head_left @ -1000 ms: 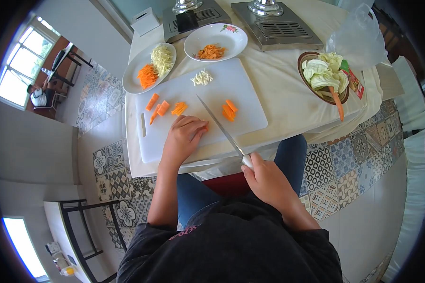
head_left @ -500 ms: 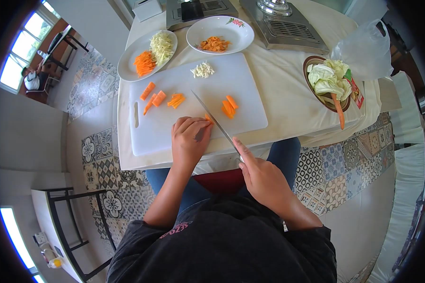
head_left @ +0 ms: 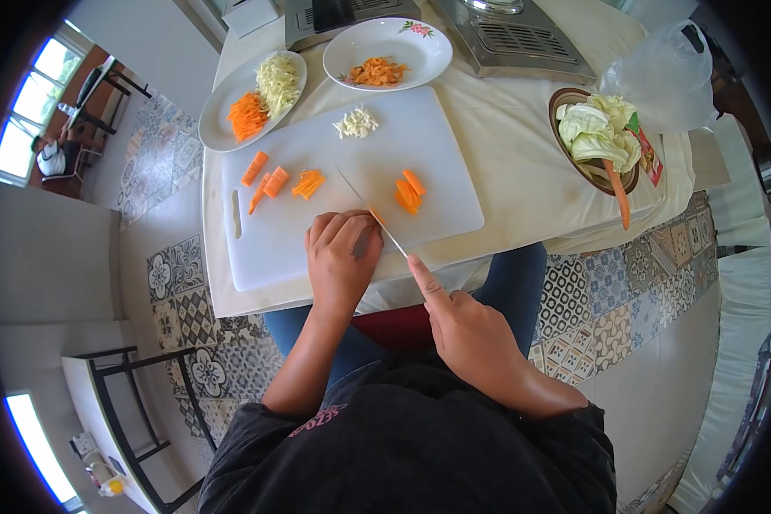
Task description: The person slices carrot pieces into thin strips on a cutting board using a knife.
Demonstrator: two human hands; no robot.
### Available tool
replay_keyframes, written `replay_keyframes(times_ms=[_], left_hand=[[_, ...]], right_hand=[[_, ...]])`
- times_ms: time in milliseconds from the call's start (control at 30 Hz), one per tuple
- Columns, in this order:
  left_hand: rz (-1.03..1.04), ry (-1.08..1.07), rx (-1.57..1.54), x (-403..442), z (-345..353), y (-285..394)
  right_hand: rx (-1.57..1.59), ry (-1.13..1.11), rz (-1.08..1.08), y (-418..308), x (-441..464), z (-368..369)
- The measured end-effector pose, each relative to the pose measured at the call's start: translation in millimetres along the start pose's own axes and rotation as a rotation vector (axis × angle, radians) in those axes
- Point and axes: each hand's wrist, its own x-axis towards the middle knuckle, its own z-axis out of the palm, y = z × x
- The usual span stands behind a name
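My left hand (head_left: 344, 248) is closed on a small carrot piece (head_left: 376, 216) near the front of the white cutting board (head_left: 360, 171), its fingers hiding most of it. A kitchen knife (head_left: 364, 202) is in my right hand (head_left: 464, 321), index finger stretched along the back of the blade. The blade lies slantwise, right beside the carrot piece and my left fingertips. Carrot chunks (head_left: 276, 182) and cut carrot sticks (head_left: 307, 183) rest on the board's left half. More carrot sticks (head_left: 409, 190) lie on the right. Chopped white bits (head_left: 355, 122) sit at the far edge.
Beyond the board stand a plate (head_left: 217, 122) of shredded carrot and cabbage and a flowered plate (head_left: 437, 56) with orange bits. A bowl (head_left: 556, 110) holds cabbage and a carrot at right, near a plastic bag (head_left: 668, 81). Metal stoves (head_left: 522, 43) stand behind. Another person (head_left: 53, 158) sits far left.
The knife blade has shifted left, closer to my left fingers, and my right hand has moved slightly left with it. The whole view has shifted a little. My left hand keeps its grip.
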Motion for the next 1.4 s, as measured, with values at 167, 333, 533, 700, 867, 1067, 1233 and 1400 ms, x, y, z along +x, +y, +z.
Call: replay_keyframes(times_ms=[167,333,533,700,867,1067,1233,1400], left_hand=[[-0.016,0.004,0.015,0.4,1.3,0.7],[-0.025,0.008,0.024,1.3,-0.6,3.8],[-0.015,0.02,0.022,1.6,-0.3,3.9],[-0.008,0.026,0.019,0.7,0.6,2.5],[-0.011,0.035,0.024,-0.2,1.8,1.3],[-0.023,0.053,0.034,-2.2,3.2,1.0],[-0.005,0.065,0.053,-4.7,6.5,-2.3],[-0.085,-0.008,0.09,-2.1,0.0,6.0]], right_hand=[[0.024,-0.023,0.0,-0.3,-2.8,-2.3],[-0.003,-0.094,0.027,-5.4,-10.8,-15.0],[-0.043,-0.134,0.028,-8.9,5.3,-16.3],[-0.041,-0.097,-0.009,-7.5,28.0,-9.5],[-0.085,-0.071,-0.018,-6.0,21.9,-6.2],[-0.169,-0.052,-0.034,-1.5,6.9,-10.2],[-0.243,0.007,-0.087,9.1,14.1,-18.2],[-0.194,0.015,-0.063,10.4,12.8,-14.3]])
